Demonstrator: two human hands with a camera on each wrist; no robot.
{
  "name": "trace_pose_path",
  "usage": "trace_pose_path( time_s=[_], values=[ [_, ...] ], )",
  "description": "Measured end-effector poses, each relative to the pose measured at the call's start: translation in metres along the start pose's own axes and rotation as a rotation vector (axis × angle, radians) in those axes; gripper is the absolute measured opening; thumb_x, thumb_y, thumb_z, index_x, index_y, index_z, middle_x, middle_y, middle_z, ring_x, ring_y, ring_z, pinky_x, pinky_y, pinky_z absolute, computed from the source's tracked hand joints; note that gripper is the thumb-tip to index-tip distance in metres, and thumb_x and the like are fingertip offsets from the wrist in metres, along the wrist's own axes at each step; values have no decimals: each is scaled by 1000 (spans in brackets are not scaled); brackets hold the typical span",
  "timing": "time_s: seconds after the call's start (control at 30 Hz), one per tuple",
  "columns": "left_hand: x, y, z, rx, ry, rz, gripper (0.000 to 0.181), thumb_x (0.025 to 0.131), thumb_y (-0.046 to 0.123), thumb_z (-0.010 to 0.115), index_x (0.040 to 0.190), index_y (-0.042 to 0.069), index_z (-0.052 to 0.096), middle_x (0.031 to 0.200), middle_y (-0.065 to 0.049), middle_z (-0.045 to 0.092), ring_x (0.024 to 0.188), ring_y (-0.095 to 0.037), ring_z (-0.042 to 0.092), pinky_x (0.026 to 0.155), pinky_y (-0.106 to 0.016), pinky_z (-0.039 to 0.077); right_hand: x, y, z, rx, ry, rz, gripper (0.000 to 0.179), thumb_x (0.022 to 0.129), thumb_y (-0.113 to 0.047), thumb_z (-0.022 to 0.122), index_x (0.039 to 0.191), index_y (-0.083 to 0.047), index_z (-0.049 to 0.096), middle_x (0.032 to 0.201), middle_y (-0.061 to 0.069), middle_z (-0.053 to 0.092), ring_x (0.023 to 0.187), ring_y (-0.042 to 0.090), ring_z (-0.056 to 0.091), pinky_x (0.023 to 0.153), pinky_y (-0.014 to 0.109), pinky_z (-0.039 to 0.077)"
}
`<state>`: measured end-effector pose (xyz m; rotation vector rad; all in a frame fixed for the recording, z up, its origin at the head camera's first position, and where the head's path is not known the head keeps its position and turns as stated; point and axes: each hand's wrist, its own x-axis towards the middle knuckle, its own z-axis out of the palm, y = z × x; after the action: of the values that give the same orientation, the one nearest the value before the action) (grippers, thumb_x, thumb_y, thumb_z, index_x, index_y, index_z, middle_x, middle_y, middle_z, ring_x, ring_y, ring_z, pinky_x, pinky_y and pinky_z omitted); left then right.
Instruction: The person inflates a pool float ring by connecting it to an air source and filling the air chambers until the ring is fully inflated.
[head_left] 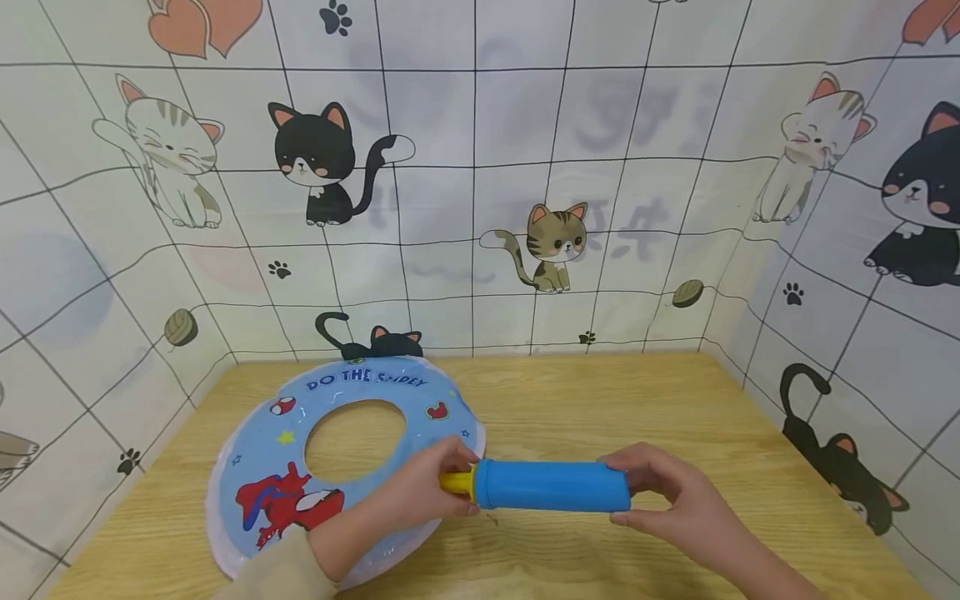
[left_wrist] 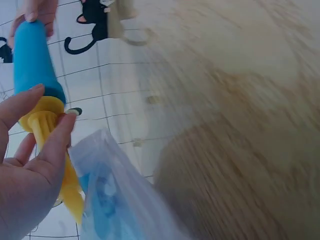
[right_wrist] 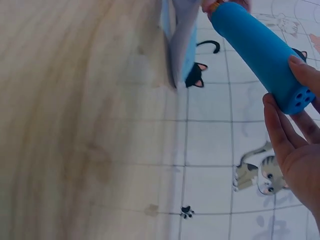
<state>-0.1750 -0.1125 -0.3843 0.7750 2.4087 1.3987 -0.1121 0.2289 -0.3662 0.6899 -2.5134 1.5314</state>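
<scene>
Head: left hand [head_left: 422, 492] pinches the yellow plastic nozzle [head_left: 458, 483]; right hand [head_left: 678, 502] grips the blue plastic cylinder [head_left: 555, 486], right of the printed blue vinyl ring [head_left: 251, 446]. Left wrist: nozzle could bend if levered. Right wrist: fingertip hold; cylinder could slip if twisted.

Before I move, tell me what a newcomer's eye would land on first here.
First, the bright blue cylinder with its yellow tip, held crosswise above the wooden table between the left grip and the right grip. Next, the light-blue ring printed with a red figure, on the table's left side. Then the cartoon cats on the white gridded backdrop behind.
</scene>
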Motion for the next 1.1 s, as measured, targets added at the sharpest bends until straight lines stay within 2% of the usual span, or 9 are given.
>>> trace_pose_path(
  time_s=[0.13, 0.23, 0.5, 0.63, 0.8, 0.93, 1.1],
  values=[
    [-2, -1, -3, -42, 16, -9, 44, 79, 4, 80, 115, 8, 55, 103, -3, 68, 88, -20, 59, 78, -30, 48, -2, -1, -16, -43, 12, -89, 54, 74, -3, 83, 123, -8, 62, 118, 2, 62, 93, 16, 65, 78, 29, 55],
    [-5, -3, -9, -27, 22, -17, 44, 79, 5, 81, 115, 8, 55, 103, -3, 68, 88, -20, 59, 78, -28, 49, -6, 0, -29, -56, 13, -136, 56, 72, 3, 82, 124, -6, 62, 121, 3, 61, 96, 14, 64, 79, 26, 54],
    [-10, -15, -25, 31, 17, -13, 43, 80, 8, 81, 115, 12, 56, 110, -4, 67, 97, -21, 61, 83, -28, 50, -18, 7, -57, -51, 22, -184, 61, 71, 17, 77, 126, 1, 58, 128, 4, 58, 105, 9, 61, 81, 22, 52],
    [-13, -19, -31, 50, 13, -27, 42, 80, 10, 81, 114, 13, 57, 109, -2, 68, 95, -20, 61, 82, -27, 50, -24, 7, -69, -59, 31, -174, 61, 70, 19, 76, 126, 4, 57, 130, 1, 58, 108, 8, 60, 80, 22, 53],
    [-17, -21, -36, 33, 13, -44, 39, 81, 11, 80, 113, 15, 58, 110, -1, 69, 96, -18, 62, 83, -25, 51, -30, 4, -77, -128, 75, -145, 64, 67, 19, 78, 125, 5, 58, 129, -3, 59, 105, 6, 61, 78, 21, 53],
    [-18, -17, -34, 32, 18, -65, 38, 81, 13, 80, 113, 14, 60, 110, 0, 69, 96, -17, 63, 84, -27, 52, -27, 5, -77, -111, 65, -127, 63, 67, 18, 78, 125, 4, 59, 127, -5, 59, 101, 8, 63, 78, 22, 54],
    [-16, -8, -25, 58, 31, -66, 41, 80, 14, 82, 116, 10, 62, 112, -2, 68, 99, -20, 63, 85, -31, 53, -20, 8, -67, -50, 49, -77, 59, 72, 15, 77, 126, 2, 60, 124, -9, 60, 96, 12, 66, 77, 24, 54]
  ],
)
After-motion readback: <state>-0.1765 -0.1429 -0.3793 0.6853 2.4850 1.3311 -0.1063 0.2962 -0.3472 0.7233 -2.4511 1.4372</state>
